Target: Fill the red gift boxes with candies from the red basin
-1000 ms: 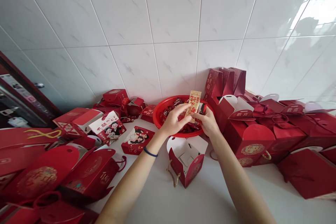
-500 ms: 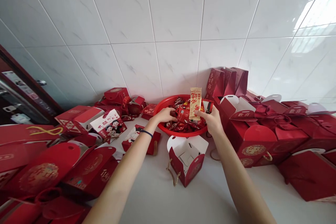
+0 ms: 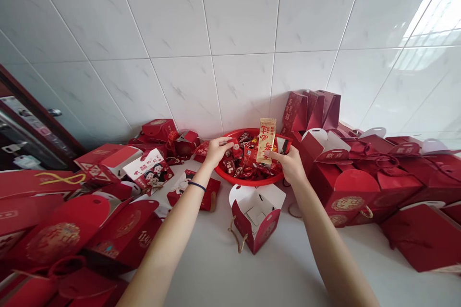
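A red basket (image 3: 248,183) filled with small wrapped sweets (image 3: 248,158) stands against the wall. Over its left rim, my left hand (image 3: 218,149) is closed on a small red packet (image 3: 236,147). At the basket's right side, my right hand (image 3: 288,159) grips a long cream packet (image 3: 267,140) with red characters, held upright, along with a dark-and-red packet (image 3: 283,145). In front of the basket stands an open red box (image 3: 256,220) with white inner flaps and a twine handle; neither hand touches it.
Red gift boxes (image 3: 126,230) crowd the left side, and more boxes (image 3: 345,196) are stacked on the right. A red box (image 3: 212,191) lies left of the basket. Tall red bags (image 3: 296,111) lean by the tiled wall (image 3: 241,81).
My left hand has lifted out of the sweets and shifted left to the basket's rim, with a small red packet now in its fingers. My right hand has barely moved.
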A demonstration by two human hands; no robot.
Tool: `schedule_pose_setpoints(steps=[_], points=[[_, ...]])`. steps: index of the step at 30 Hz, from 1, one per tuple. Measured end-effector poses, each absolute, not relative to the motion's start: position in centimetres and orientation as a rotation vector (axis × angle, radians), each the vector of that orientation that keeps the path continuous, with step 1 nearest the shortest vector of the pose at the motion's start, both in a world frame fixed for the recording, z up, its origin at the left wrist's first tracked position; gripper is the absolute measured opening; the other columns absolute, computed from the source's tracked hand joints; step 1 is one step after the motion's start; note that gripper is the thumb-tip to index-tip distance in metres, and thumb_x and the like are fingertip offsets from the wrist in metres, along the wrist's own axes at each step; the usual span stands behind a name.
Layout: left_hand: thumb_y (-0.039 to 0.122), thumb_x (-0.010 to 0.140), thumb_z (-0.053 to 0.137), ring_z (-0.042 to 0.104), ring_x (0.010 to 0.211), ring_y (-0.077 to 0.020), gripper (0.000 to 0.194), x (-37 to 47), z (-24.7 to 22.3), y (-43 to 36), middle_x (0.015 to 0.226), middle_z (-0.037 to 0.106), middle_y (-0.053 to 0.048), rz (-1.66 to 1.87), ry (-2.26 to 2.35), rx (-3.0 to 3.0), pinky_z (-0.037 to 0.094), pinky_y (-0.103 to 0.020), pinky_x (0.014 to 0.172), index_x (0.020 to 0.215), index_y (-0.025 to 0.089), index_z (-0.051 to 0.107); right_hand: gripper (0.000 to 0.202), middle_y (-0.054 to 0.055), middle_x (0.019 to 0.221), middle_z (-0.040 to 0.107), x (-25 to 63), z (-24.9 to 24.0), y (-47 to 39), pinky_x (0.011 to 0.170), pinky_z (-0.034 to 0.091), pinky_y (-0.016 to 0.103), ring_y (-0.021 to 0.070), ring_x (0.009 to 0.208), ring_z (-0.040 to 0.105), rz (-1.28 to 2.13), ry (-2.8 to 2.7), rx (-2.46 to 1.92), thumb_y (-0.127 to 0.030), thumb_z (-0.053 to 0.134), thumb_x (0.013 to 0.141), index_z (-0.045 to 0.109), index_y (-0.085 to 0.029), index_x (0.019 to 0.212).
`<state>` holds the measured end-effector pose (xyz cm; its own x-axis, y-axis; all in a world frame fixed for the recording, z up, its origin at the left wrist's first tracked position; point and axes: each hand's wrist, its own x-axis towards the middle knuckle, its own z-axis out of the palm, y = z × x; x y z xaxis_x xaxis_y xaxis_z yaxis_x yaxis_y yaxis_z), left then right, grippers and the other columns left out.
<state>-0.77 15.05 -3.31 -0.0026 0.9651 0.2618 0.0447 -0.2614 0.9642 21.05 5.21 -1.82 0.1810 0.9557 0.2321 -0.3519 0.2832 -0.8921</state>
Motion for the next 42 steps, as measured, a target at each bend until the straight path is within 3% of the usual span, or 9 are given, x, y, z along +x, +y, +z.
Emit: schedule_pose_setpoints(steps=[6, 9, 13, 17, 23, 29, 32, 38, 42], points=[[0.05, 0.058, 0.088, 0.067, 0.075, -0.0167, 0.048, 0.0, -2.1, 11.2, 0.081, 0.074, -0.003, 1.486, 0.967, 1.364, 0.054, -0.027, 0.07, 0.088, 0.016, 0.073, 0.043, 0.008, 0.092, 0.08, 20.8, -0.9, 4.5, 0.079, 0.062, 0.043, 0.0305, 0.086, 0.076, 1.195, -0.955, -0.801, -0.029, 0.092, 0.048, 0.077, -0.018, 0.087], [0.058, 0.069, 0.081, 0.06, 0.059, -0.0124, 0.046, 0.4, -1.3, 8.7, 0.073, 0.071, -0.001, 1.454, 0.879, 1.435, 0.045, -0.022, 0.052, 0.089, 0.017, 0.071, 0.043, 0.008, 0.091, 0.08, 20.9, 0.1, 3.6, 0.076, 0.063, 0.042, 0.031, 0.085, 0.076, 1.203, -0.942, -0.789, -0.03, 0.093, 0.049, 0.077, -0.018, 0.088], [0.061, 0.081, 0.071, 0.049, 0.042, -0.0088, 0.044, 0.6, -0.6, 5.7, 0.062, 0.065, 0.002, 1.325, 0.818, 1.655, 0.037, -0.021, 0.041, 0.094, 0.019, 0.069, 0.04, 0.006, 0.092, 0.08, 21.3, 2.1, 1.5, 0.079, 0.063, 0.042, 0.0304, 0.088, 0.076, 1.137, -1.007, -0.766, -0.031, 0.092, 0.053, 0.077, -0.02, 0.088], [0.051, 0.091, 0.063, 0.052, 0.045, -0.0085, 0.034, 0.9, -0.6, 3.4, 0.071, 0.068, 0.001, 1.175, 0.836, 1.932, 0.041, -0.022, 0.047, 0.098, 0.018, 0.071, 0.036, 0.004, 0.096, 0.08, 21.6, 3.7, -0.7, 0.084, 0.063, 0.041, 0.0296, 0.094, 0.075, 1.076, -1.102, -0.733, -0.031, 0.091, 0.058, 0.078, -0.023, 0.09], [0.03, 0.093, 0.062, 0.071, 0.081, -0.0178, 0.02, 0.9, -0.6, 1.3, 0.092, 0.079, -0.003, 0.758, 0.813, 2.327, 0.051, -0.025, 0.074, 0.098, 0.021, 0.079, 0.036, 0.004, 0.095, 0.08, 22.2, 4.2, -2.4, 0.083, 0.063, 0.041, 0.0296, 0.092, 0.076, 1.056, -1.198, -0.747, -0.031, 0.093, 0.058, 0.078, -0.023, 0.09], [0.021, 0.086, 0.065, 0.073, 0.084, -0.0189, 0.02, -0.4, 0.8, 0.1, 0.098, 0.08, -0.002, 0.336, 0.724, 2.39, 0.052, -0.025, 0.074, 0.098, 0.022, 0.081, 0.034, 0.003, 0.092, 0.08, 23.0, 4.3, -2.7, 0.079, 0.062, 0.038, 0.0273, 0.087, 0.076, 1.028, -1.224, -0.793, -0.032, 0.093, 0.059, 0.078, -0.022, 0.088], [0.027, 0.088, 0.065, 0.074, 0.087, -0.0203, 0.019, -0.7, 1.3, 0.1, 0.1, 0.08, -0.005, 0.583, 0.803, 2.331, 0.054, -0.027, 0.076, 0.098, 0.02, 0.08, 0.033, 0.004, 0.092, 0.08, 23.1, 4.2, -2.6, 0.081, 0.062, 0.038, 0.0278, 0.088, 0.076, 1.054, -1.297, -0.831, -0.031, 0.092, 0.061, 0.078, -0.021, 0.089], [0.039, 0.088, 0.069, 0.072, 0.095, -0.0206, 0.027, 0.9, 1.8, 1.0, 0.11, 0.076, -0.009, 1.488, 0.816, 1.93, 0.059, -0.03, 0.084, 0.106, 0.019, 0.074, 0.034, 0.005, 0.095, 0.079, 22.6, 3.7, -2.5, 0.076, 0.062, 0.036, 0.0251, 0.083, 0.075, 1.15, -1.458, -0.924, -0.031, 0.088, 0.067, 0.077, -0.018, 0.096], [0.038, 0.086, 0.072, 0.066, 0.114, -0.0242, 0.033, 1.9, 1.6, 1.4, 0.126, 0.07, -0.01, 1.562, 0.709, 1.82, 0.058, -0.032, 0.091, 0.115, 0.022, 0.074, 0.035, 0.004, 0.091, 0.079, 22.2, 3.7, -2.5, 0.074, 0.062, 0.037, 0.0246, 0.082, 0.075, 1.202, -1.492, -0.92, -0.031, 0.089, 0.065, 0.076, -0.018, 0.096]])
